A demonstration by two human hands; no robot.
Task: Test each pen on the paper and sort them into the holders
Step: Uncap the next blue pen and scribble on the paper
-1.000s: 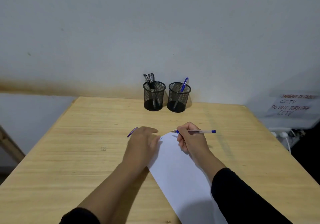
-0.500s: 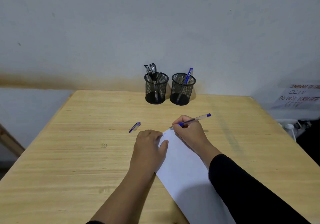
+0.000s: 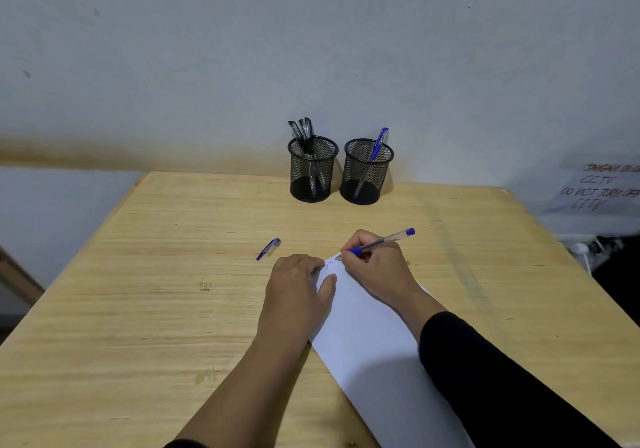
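Pale wood table [image 3: 138, 326], grain running side to side; I see its far edge against the wall, its left edge slanting down toward me, its right edge running down past a paper sign [image 3: 595, 188].

Paper [image 3: 367, 336]: one white sheet, lying at a slant, far corner between my hands, near end running off the bottom of view. Faint blue marks at the far corner.

Right hand [image 3: 377, 267]: fingers curled tight round a blue pen [image 3: 377, 244], tip on the paper's far corner, back end tilted up and to the right.

Left hand [image 3: 298, 288]: flat on the paper's left edge, fingers loosely bent, thumb on the sheet, gripping nothing.

Cap [image 3: 268, 248]: blue, lying on bare wood just left of and beyond my left hand, touching neither hand nor paper.

Left holder [image 3: 312, 170]: black mesh cup near the far edge, black pens [image 3: 303, 130] standing in it.

Right holder [image 3: 367, 172]: same kind, just beside the first, one blue pen [image 3: 378, 142] leaning right.

Open wood: a wide band between hands and holders; the whole left half; a strip at the right edge.
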